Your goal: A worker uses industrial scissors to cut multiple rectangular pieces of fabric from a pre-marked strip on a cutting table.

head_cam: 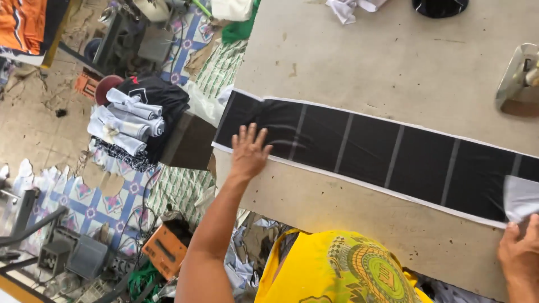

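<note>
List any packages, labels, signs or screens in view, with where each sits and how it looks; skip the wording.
No packages, signs or screens show.
Black sheet: long strip across the table, black panels split by pale lines, white border; left hand flat on one end, right hand at its lifted corner.
Yellow shirt: bottom centre, round green-and-yellow printed emblem.

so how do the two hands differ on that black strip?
The left hand lies flat with fingers spread, pressing on the far-left end of the black strip; the right hand is at the strip's right end, fingers closed at a lifted grey-white corner. The left hand shows fully with its arm stretched out; the right hand is partly cut off by the picture edge. Both touch the same strip on the table.
</note>
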